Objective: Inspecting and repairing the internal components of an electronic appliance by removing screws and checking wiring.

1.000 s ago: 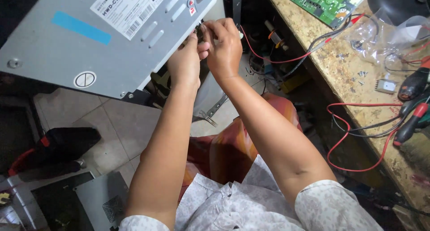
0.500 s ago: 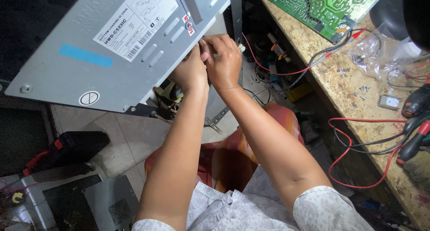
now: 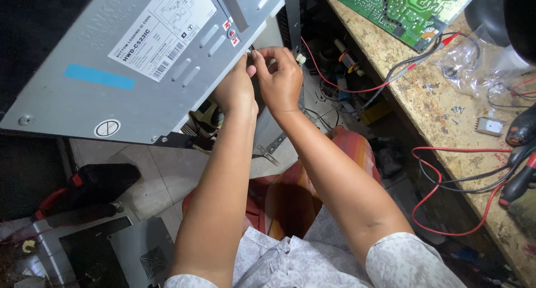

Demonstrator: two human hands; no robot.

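Head view showed a large grey metal appliance casing [image 3: 139,70], tilted and raised at upper left, with a white label and a blue strip on its panel. To the right ran a worn wooden workbench [image 3: 424,109] carrying a green circuit board [image 3: 402,9] and red wires [image 3: 446,193]. Both hands met at the casing's right edge — the left hand [image 3: 234,90] pressed against the panel, its grip hidden from view. The right hand [image 3: 279,78] had its fingertips pinched together on a small part — too small to identify.
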